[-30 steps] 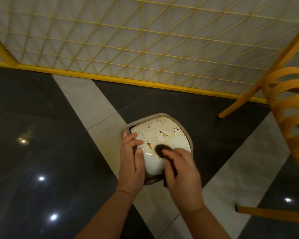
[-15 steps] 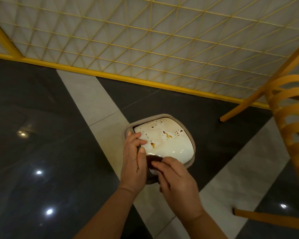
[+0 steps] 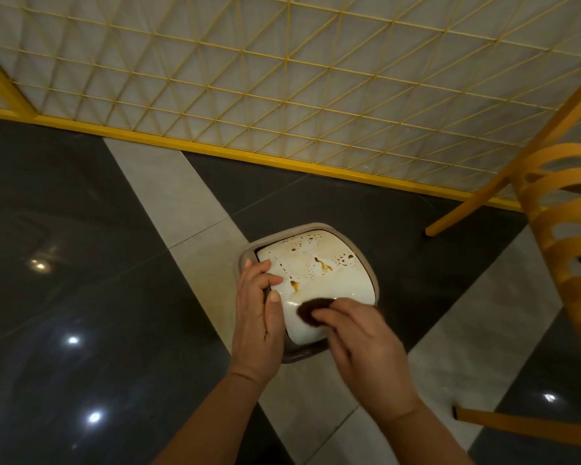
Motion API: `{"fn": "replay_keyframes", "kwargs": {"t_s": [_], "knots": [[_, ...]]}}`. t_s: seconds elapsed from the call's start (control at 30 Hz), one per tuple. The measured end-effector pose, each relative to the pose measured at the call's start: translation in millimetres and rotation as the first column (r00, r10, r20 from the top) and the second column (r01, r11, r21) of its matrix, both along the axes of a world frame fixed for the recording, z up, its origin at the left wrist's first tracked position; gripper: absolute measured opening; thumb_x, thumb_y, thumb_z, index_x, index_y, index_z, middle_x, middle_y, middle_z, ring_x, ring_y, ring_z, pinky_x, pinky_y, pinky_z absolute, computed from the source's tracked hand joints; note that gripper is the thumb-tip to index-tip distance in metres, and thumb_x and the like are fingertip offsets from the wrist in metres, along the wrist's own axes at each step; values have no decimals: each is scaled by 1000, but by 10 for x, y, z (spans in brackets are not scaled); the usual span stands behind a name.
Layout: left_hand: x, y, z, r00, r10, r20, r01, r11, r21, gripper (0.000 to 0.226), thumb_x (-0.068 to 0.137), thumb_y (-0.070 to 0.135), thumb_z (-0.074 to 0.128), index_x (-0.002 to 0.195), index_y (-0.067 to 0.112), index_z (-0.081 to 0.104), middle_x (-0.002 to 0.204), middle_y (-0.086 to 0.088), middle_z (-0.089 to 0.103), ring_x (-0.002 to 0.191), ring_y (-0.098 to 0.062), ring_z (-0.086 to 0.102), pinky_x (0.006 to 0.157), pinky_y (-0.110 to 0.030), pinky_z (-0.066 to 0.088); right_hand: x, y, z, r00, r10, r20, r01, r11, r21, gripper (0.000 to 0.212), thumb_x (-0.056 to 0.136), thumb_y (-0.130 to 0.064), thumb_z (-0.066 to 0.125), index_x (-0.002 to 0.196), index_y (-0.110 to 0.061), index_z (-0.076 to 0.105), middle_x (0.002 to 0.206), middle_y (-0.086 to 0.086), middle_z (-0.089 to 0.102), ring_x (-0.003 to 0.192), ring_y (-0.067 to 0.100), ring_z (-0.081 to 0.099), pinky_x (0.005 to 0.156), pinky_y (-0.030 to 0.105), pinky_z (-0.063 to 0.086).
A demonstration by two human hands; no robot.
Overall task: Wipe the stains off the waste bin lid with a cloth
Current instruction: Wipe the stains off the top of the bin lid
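A small waste bin stands on the floor, seen from above, with a grey rim [image 3: 359,243] around a white lid [image 3: 329,283]. Brown stains and specks dot the far half of the lid. My left hand [image 3: 257,317] grips the bin's left rim, thumb lying on the lid's edge. My right hand [image 3: 366,344] holds a dark brown cloth [image 3: 311,308] and presses it onto the near part of the lid. Most of the cloth is hidden under my fingers.
The bin stands on a glossy floor of black tiles crossed by a pale grey band [image 3: 168,193]. A yellow lattice screen [image 3: 282,78] with a yellow base rail runs behind it. A yellow wooden chair [image 3: 560,250] stands close on the right.
My right hand has slid the cloth from the lid's near-left edge towards the right. The left hand keeps its grip on the rim. The view has shifted slightly.
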State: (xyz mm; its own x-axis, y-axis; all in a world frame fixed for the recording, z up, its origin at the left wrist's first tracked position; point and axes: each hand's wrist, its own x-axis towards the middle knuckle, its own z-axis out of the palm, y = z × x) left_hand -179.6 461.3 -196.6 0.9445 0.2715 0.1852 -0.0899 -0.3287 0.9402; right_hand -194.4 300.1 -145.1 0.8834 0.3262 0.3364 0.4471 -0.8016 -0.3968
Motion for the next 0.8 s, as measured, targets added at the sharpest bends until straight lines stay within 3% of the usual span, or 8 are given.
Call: {"fn": "replay_keyframes", "kwargs": {"t_s": [0.17, 0.23, 0.33, 0.4, 0.47, 0.6, 0.67, 0.8], "knots": [[-17, -25, -7, 1000, 12, -20, -12, 999, -37, 24, 94, 41, 31, 111, 32, 46, 140, 22, 35, 142, 2, 20, 113, -30, 25, 286, -243, 22, 895, -419, -156, 443, 876, 192, 31, 87, -8, 60, 116, -18, 64, 115, 2, 59, 106, 16, 56, 94, 36, 49], [-8, -25, -3, 1000, 21, -4, -21, 999, -39, 23, 95, 40, 31, 110, 33, 46, 140, 22, 36, 143, 0, 19, 114, -30, 24, 199, 0, 31, 921, -373, -112, 388, 904, 181, 29, 87, -11, 58, 114, -20, 65, 115, 1, 60, 105, 15, 56, 92, 36, 51], [3, -15, 1, 1000, 8, 18, -7, 1000, -28, 21, 96, 37, 30, 109, 35, 46, 141, 20, 37, 146, -4, 18, 117, -32, 20, -98, 325, -43, 995, -98, 8, 97, 993, 70, 25, 89, -24, 51, 109, -21, 67, 108, 1, 66, 100, 13, 60, 89, 29, 52], [-1, -7, -5, 1000, 1, 18, 0, 1000, -28, 21, 96, 35, 30, 110, 35, 46, 141, 19, 38, 146, -5, 18, 117, -35, 20, -151, 303, -49, 1000, 11, -12, -9, 996, 93, 29, 91, -27, 47, 108, -19, 68, 109, 1, 66, 102, 11, 58, 91, 27, 51], [5, -2, -4, 1000, 4, 20, -4, 1000, -30, 21, 95, 35, 31, 109, 35, 46, 141, 21, 37, 145, -4, 18, 117, -35, 22, -44, 137, -40, 998, -53, -17, 54, 992, 117, 29, 91, -26, 48, 111, -20, 67, 110, 0, 64, 103, 10, 56, 92, 29, 50], [-4, -12, -38, 1000, 9, 12, -8, 999, -40, 21, 95, 36, 33, 111, 36, 46, 139, 27, 35, 144, -4, 21, 116, -42, 28, 288, -146, 37, 910, -393, -130, 413, 888, 203, 29, 89, -18, 55, 117, -18, 64, 114, 0, 58, 103, 10, 53, 90, 39, 53], [-6, -21, -37, 1000, 21, 12, -20, 998, -52, 20, 95, 36, 32, 110, 37, 46, 139, 27, 36, 144, -4, 22, 116, -40, 27, 268, -59, 53, 904, -411, -114, 426, 887, 179, 28, 90, -16, 56, 117, -18, 65, 115, 2, 59, 103, 12, 55, 88, 41, 54], [16, -19, -24, 999, 27, 32, -25, 998, -63, 22, 97, 35, 30, 109, 35, 48, 140, 18, 40, 145, -8, 21, 118, -36, 22, -44, 263, 28, 998, -12, 64, 13, 1000, -16, 26, 86, -25, 51, 106, -20, 67, 101, 3, 68, 88, 16, 64, 75, 31, 58]]}}
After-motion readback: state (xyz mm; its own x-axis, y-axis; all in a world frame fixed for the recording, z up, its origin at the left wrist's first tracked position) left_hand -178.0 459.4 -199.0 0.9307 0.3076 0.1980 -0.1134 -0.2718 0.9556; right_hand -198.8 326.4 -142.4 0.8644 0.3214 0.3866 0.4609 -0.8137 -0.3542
